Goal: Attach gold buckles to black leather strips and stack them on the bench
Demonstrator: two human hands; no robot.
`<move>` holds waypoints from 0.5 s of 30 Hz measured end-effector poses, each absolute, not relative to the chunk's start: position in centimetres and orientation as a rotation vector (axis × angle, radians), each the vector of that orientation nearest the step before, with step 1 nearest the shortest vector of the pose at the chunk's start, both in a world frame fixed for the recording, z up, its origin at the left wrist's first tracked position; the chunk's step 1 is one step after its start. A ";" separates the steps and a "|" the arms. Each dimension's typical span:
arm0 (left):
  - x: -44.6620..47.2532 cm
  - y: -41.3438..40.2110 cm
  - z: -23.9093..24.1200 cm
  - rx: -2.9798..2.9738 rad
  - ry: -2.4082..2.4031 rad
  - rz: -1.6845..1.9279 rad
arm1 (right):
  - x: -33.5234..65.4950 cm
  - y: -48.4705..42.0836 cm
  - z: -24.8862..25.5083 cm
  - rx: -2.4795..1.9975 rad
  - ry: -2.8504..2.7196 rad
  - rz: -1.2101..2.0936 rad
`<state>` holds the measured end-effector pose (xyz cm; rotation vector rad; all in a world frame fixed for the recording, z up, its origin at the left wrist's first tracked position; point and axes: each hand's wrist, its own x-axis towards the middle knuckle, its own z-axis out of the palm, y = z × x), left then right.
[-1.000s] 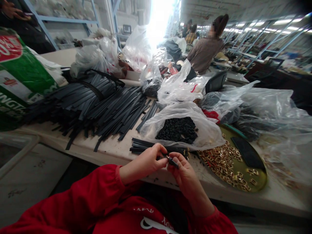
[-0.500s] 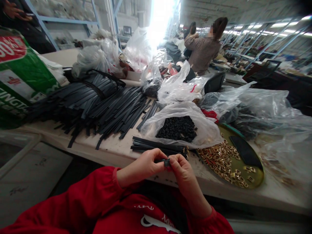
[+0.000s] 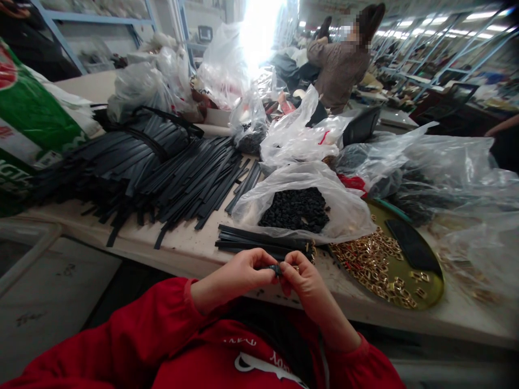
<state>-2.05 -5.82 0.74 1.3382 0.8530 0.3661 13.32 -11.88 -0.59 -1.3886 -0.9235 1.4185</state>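
My left hand (image 3: 239,274) pinches a small dark strip (image 3: 274,268) between thumb and fingers. Its other end is at the fingertips of my right hand (image 3: 305,278), closed on it too. A gold glint shows at the right fingers, too small to make out. Just beyond both hands lies a neat row of black straps (image 3: 247,240), with gold metal at its right end. Behind that, an open plastic bag (image 3: 247,208) holds small black pieces (image 3: 295,209). To the right, a round gold-coloured tray (image 3: 433,289) carries many loose gold buckles (image 3: 375,265).
A black phone-like slab (image 3: 413,243) lies on the tray. Bundles of long black straps (image 3: 194,183) cover the table's left, beside a green bag (image 3: 44,113). Clear plastic bags (image 3: 438,162) crowd the back and right. Another person (image 3: 336,65) stands beyond the table.
My hands stay together at nearly the same spot, and the fingers have shifted on the dark strip, which shows less flat face now. The camera view has tilted slightly.
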 end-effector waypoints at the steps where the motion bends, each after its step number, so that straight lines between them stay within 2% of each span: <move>1: -2.1 -5.8 0.7 1.296 0.845 0.353 | 13.3 -11.8 -0.7 -1.398 -0.923 1.424; 7: -2.3 -5.6 0.7 1.147 0.796 0.268 | 14.1 -11.9 -0.7 -1.515 -1.317 1.069; 15: -2.3 -5.7 0.7 1.268 0.776 0.179 | 14.4 -12.6 -0.6 -1.494 -1.238 1.296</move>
